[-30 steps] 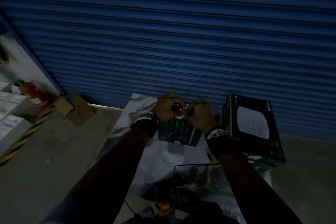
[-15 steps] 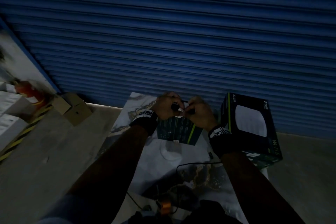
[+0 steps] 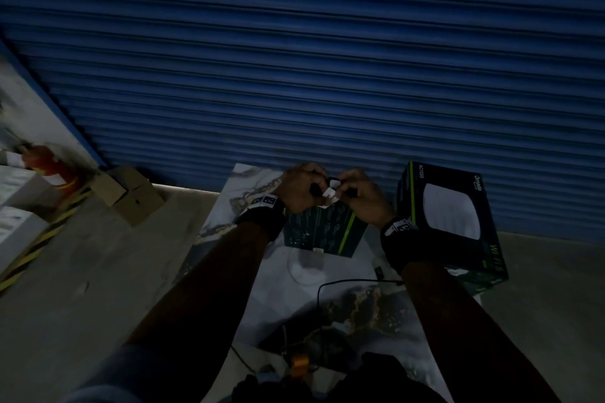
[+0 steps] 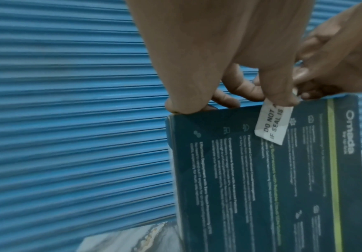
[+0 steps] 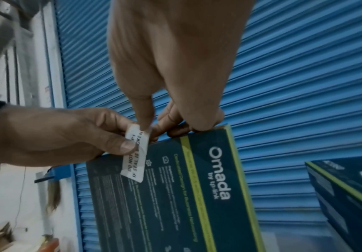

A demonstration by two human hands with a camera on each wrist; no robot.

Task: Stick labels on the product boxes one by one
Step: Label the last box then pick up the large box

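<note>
Both hands work at the top edge of the upright box on the marble slab. Left hand pinches the white seal label with thumb and finger; right hand pinches its upper end. Label hangs over the printed face, seemingly not yet pressed flat. A second box stands just right; its labelling cannot be told.

Your marble-patterned table stood against the blue shutter. One dark box stood upright on it near the far edge; a second box sat at its right side. A black cable lay across the middle.
</note>
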